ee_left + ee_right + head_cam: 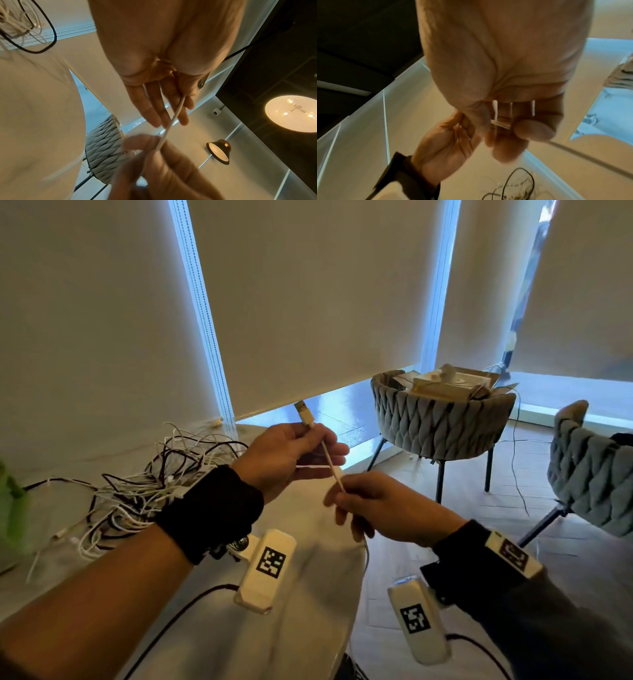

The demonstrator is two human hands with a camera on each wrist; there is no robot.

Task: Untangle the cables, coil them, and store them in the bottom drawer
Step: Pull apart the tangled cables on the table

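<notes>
The right hand (383, 510) is raised over the near edge of the table (318, 587), thumb and fingertips closed in a pinch on a white cable (329, 462); the remaining fingers curl loosely below the pinch. From this pinch the cable runs taut, up and to the left, to the left hand (291, 457), which pinches it between thumb and forefinger just below the plug (303, 411). The plug stands clear above the left hand, metal end upward. In the left wrist view the other fingers (150, 108) of that hand lie nearly straight and spread, with the cable crossing in front of them. In the right wrist view the cable shows only as short pale segments between the fingers, and its slack end cannot be traced. Farther left on the table lies the tangle (137, 484) of white and black cables, loose and uncoiled, well apart from the held cable. A blurred green item (12, 508) sits at the table's left edge; its contents cannot be told. Beyond the table, a grey woven chair (442, 422) holds flat boxes (445, 383) stacked on its seat. A second woven chair (592, 470) stands to the right. No drawer is in view.
</notes>
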